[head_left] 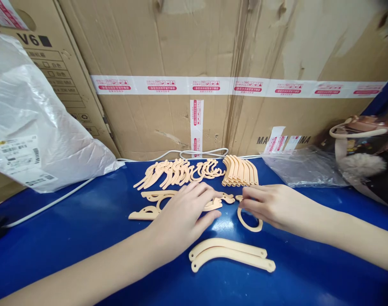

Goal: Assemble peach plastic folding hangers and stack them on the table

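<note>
Brown cardboard (162,46) stands behind a blue counter (85,216), on which pale flat pieces lie in rows. Among them, the ring-shaped piece (253,229) is right of the middle, behind a pair of curved bars (235,256).

For neat handling, I judge it best to grip the ring by its edge and keep it low, so that it doesn't knock the small wavy piece (227,198) just to its left. Light pressure should do; the narrow parts look easy to snap (a guess from their shape).

The right hand (277,204) comes in from the side, palm down, fingertips bunched and apparently pinching the ring's upper edge, though the knuckles hide part of the grip. The left hand (189,208) arches over other pieces, thumb held apart from the curled fingers; whether its fingertips press on anything, I can't tell.
</note>
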`<act>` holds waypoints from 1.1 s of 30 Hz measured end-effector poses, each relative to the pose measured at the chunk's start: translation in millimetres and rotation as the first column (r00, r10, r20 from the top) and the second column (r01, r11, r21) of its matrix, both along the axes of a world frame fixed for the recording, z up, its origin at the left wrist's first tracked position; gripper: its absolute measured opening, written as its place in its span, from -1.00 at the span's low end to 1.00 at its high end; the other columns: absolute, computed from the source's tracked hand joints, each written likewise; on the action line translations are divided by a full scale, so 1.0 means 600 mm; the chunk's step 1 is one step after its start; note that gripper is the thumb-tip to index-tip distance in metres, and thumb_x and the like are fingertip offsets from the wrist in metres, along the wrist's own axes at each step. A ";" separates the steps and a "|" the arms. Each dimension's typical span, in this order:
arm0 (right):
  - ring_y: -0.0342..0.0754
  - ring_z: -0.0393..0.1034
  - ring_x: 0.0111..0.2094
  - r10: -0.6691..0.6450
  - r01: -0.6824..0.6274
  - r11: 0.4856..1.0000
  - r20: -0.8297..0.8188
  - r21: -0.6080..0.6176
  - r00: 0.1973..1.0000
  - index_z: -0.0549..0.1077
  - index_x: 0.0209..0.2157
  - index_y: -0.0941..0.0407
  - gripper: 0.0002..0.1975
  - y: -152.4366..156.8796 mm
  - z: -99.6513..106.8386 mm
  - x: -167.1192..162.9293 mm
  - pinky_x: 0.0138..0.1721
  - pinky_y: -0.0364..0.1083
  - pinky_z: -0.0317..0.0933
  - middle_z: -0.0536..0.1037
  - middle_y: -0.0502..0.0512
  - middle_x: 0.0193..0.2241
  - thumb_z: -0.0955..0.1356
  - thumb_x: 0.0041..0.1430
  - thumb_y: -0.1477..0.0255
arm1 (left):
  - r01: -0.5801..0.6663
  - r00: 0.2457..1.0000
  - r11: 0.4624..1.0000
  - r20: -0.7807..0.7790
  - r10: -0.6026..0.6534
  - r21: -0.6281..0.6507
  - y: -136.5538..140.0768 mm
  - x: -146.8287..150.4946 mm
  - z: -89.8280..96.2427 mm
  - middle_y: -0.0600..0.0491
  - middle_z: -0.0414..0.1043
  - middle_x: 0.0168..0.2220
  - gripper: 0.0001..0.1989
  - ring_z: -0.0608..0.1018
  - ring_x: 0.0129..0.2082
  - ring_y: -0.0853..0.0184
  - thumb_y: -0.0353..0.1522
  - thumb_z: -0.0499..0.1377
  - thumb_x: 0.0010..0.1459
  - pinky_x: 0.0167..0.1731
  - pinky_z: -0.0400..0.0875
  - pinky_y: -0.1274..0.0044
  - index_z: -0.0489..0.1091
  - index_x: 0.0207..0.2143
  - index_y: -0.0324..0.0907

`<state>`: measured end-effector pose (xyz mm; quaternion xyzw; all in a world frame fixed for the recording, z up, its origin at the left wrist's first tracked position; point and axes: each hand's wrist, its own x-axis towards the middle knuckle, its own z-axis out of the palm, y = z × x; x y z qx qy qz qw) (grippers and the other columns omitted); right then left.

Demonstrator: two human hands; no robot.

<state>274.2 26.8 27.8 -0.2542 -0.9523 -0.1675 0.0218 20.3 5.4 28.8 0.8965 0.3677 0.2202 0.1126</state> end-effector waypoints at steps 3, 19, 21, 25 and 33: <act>-0.05 0.30 -0.43 0.010 -0.013 0.997 0.049 0.071 0.999 0.43 -0.29 0.13 -0.89 0.002 0.001 -0.002 -0.47 -0.08 0.12 0.39 0.04 -0.39 0.29 0.20 0.58 | 0.031 0.999 0.996 -0.038 -0.034 -0.079 -0.028 -0.018 0.007 0.09 0.39 -0.23 -0.91 0.42 -0.21 0.28 -0.33 0.06 0.30 -0.24 0.26 0.46 0.30 -0.18 -0.12; -0.17 0.29 -0.48 -0.318 -0.164 0.819 -0.672 -0.550 0.669 0.32 -0.34 0.12 -0.89 -0.018 -0.010 -0.051 -0.46 -0.17 0.18 0.41 -0.01 -0.44 0.27 0.25 0.38 | 0.111 0.981 0.984 -0.146 -0.132 -0.141 -0.053 -0.036 -0.034 0.15 0.26 -0.36 -0.88 0.35 -0.43 0.39 -0.40 0.09 0.24 -0.47 0.13 0.55 0.17 -0.35 -0.14; -0.21 0.27 -0.50 -0.528 -0.313 0.601 -0.660 -0.735 0.535 0.30 -0.33 0.11 -0.84 -0.031 -0.023 -0.076 -0.47 -0.19 0.19 0.38 -0.04 -0.43 0.29 0.25 0.32 | 0.117 0.980 0.985 -0.145 -0.134 -0.123 -0.053 -0.037 -0.037 0.15 0.25 -0.36 -0.88 0.35 -0.43 0.39 -0.39 0.08 0.25 -0.48 0.13 0.55 0.16 -0.36 -0.14; -0.24 0.22 -0.51 -0.637 -0.425 0.388 -0.571 -0.818 0.518 0.32 -0.36 0.13 -0.80 -0.036 -0.043 -0.103 -0.46 -0.20 0.16 0.34 -0.08 -0.49 0.36 0.18 0.29 | 0.120 0.980 0.988 -0.148 -0.134 -0.099 -0.055 -0.036 -0.038 0.12 0.25 -0.36 -0.89 0.36 -0.42 0.36 -0.39 0.06 0.26 -0.48 0.14 0.54 0.16 -0.36 -0.14; -0.28 0.14 -0.56 -0.718 -0.509 0.316 -0.552 -0.801 0.424 0.35 -0.38 0.14 -0.76 -0.023 -0.048 -0.093 -0.56 -0.25 0.03 0.36 -0.10 -0.53 0.39 0.15 0.26 | 0.097 0.979 0.992 -0.173 -0.109 -0.075 -0.066 -0.031 -0.040 0.11 0.23 -0.34 -0.87 0.35 -0.42 0.36 -0.40 0.05 0.26 -0.49 0.14 0.54 0.14 -0.37 -0.13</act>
